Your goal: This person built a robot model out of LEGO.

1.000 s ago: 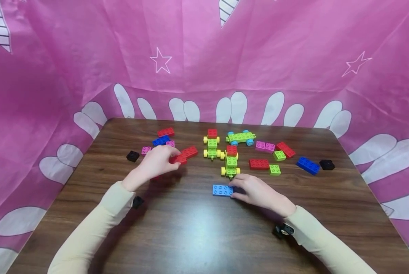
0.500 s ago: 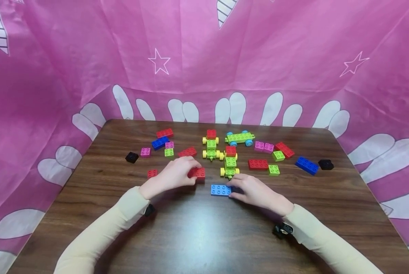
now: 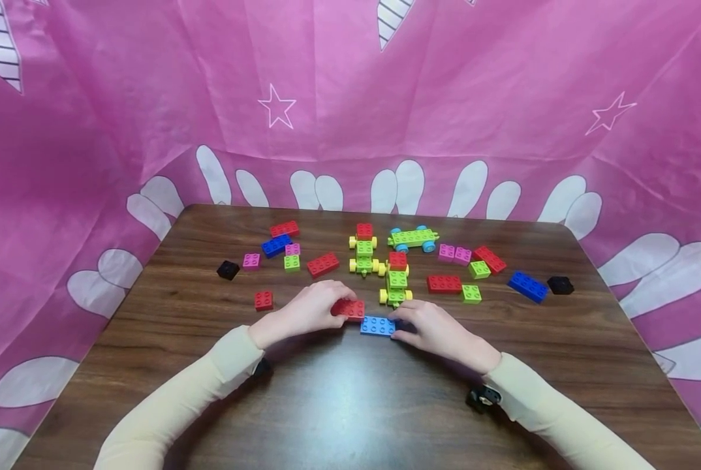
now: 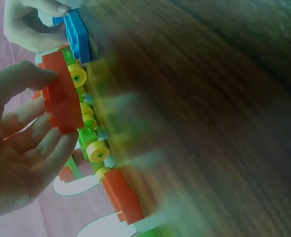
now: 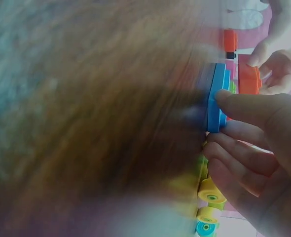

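In the head view my left hand (image 3: 308, 309) pinches a red eight-stud building brick (image 3: 353, 310) between thumb and fingers. The left wrist view shows this red brick (image 4: 64, 94) lifted off the table. Just to its right lies a light blue brick (image 3: 376, 326) flat on the wood. My right hand (image 3: 441, 331) grips the blue brick's right end, thumb on the near side and fingers on the far side. From the right wrist, the blue brick (image 5: 216, 101) appears on the tabletop with the red brick (image 5: 248, 75) higher than it. Whether the two bricks touch cannot be told.
Two green wheeled pieces with red bricks on top, a nearer toy car (image 3: 396, 281) and a farther toy car (image 3: 364, 249), stand beyond the hands. A green wheeled base (image 3: 412, 238) is behind. Loose bricks lie on both sides, including a red brick (image 3: 444, 284) and a small red brick (image 3: 264, 300).
My left hand has carried the red brick from the left group rightward and nearer, up to the light blue brick. My right hand has stayed on the blue brick almost without moving.
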### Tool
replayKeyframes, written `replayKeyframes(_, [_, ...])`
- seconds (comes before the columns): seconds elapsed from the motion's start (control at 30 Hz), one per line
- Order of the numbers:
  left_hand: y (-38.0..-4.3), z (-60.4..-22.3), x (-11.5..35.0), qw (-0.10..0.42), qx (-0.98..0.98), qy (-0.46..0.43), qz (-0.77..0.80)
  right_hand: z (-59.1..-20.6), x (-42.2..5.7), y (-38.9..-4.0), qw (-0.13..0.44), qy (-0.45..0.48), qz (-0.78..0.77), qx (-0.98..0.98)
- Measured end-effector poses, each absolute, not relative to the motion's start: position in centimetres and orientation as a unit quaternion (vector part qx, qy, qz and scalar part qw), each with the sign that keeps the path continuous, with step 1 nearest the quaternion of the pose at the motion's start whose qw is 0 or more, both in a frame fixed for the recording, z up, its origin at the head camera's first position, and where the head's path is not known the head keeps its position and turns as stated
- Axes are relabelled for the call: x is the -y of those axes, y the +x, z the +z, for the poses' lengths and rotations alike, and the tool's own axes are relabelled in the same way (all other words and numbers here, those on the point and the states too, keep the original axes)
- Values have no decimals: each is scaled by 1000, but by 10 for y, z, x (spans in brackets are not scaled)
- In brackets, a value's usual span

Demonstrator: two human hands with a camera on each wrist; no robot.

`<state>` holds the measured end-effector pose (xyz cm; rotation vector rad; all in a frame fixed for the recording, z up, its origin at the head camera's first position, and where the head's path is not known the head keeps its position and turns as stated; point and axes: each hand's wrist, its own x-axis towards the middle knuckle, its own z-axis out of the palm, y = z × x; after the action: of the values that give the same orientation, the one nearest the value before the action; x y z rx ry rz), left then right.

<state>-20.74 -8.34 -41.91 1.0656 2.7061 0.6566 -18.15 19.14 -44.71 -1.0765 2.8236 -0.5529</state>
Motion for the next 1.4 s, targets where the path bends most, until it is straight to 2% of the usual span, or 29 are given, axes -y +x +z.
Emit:
replayKeyframes(0.33, [-206,-422,81,102,-896,366,231,-449,-191,-181,20,-352,-180,-918])
replayKeyframes(0.67, [-207,-424,77,91,-895,377,221,-448,-190,-181,14,-356,-175,-918])
replayKeyframes(1.4, [-208,-428,70,103,-886,395,222,-448,-189,-183,17,-354,-170,-920])
